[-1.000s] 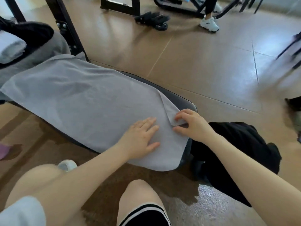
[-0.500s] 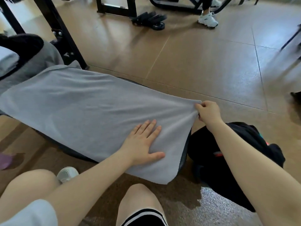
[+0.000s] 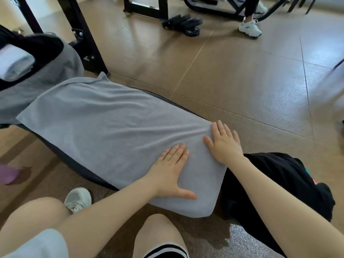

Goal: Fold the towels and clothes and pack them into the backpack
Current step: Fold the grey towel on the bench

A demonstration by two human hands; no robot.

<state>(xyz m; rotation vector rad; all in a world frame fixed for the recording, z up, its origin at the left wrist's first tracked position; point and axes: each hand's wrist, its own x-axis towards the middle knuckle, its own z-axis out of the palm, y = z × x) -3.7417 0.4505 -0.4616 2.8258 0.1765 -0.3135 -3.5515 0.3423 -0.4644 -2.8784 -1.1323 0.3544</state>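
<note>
A grey towel [image 3: 111, 131] lies spread over a padded bench [image 3: 74, 162] at frame centre. The right hand [image 3: 224, 144], pinching its corner half a second ago, now presses flat beside the left hand [image 3: 170, 172], fingers straight.
</note>
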